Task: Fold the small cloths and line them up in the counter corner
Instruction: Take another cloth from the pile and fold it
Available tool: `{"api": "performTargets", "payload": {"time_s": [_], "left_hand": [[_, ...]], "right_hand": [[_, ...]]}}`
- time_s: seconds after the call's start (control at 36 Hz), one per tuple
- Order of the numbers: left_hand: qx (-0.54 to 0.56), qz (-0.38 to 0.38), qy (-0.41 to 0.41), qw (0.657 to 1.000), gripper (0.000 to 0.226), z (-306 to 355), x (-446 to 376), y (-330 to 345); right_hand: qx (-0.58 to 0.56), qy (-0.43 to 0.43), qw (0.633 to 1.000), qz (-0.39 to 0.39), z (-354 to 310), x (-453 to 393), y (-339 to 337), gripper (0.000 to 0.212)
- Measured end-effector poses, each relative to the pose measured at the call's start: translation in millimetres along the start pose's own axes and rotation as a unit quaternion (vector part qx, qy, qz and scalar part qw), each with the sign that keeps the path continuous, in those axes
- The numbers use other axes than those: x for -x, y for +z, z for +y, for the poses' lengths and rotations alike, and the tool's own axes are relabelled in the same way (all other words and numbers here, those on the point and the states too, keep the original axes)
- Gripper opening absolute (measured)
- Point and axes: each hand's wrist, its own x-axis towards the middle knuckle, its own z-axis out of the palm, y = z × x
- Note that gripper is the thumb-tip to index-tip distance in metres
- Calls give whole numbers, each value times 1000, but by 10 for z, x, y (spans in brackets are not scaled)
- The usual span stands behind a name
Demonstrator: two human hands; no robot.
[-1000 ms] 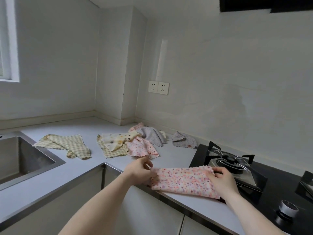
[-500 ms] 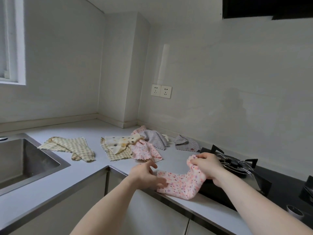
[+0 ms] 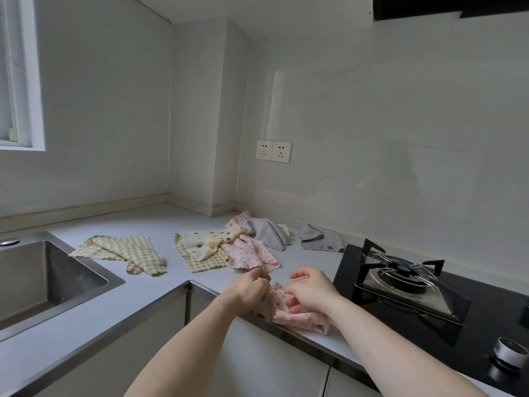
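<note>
A pink floral cloth (image 3: 297,318) lies folded over at the counter's front edge. My left hand (image 3: 247,290) pinches its left end and my right hand (image 3: 310,290) presses on its top layer; the two hands almost meet. Behind them lie loose cloths: a yellow checked one (image 3: 128,250) near the sink, another checked one (image 3: 203,260) under a cream spotted cloth (image 3: 209,239), a second pink floral cloth (image 3: 249,255), a grey cloth (image 3: 267,232) and a small grey cloth (image 3: 319,239) by the wall.
A steel sink (image 3: 48,279) is sunk into the counter on the left. A black gas hob (image 3: 406,285) with a burner grate and a knob (image 3: 511,349) sits right of my hands. The counter corner (image 3: 169,209) lies beyond the cloths.
My right hand carried the pink cloth's right end leftward over onto the left end, folding it in half. The hands, once far apart, now sit almost together.
</note>
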Motion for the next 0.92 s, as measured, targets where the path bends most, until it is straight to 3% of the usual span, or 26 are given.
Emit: {"api": "performTargets", "payload": {"time_s": [0.08,0.22,0.44,0.61,0.75,0.92], "left_hand": [[-10,5,-1,1000,53,44,18,16],[-37,2,-11,999,36,60,13,41],[-122,26,-14,992,41,93,-15,116],[-112,14,-29,993,26,87,-113,105],[-98,12,-25,995,19,68,-194,100],[-59,6,-27,998,27,96,-266,94]], "right_hand": [[-1,-28,998,57,50,-39,-106,20],[178,-77,969,151,308,-120,-393,18],[211,-44,972,92,535,-162,-442,37],[271,-58,956,91,545,-207,-386,44],[219,-73,971,68,610,-289,-424,41],[42,-95,994,36,670,-363,-511,39]]}}
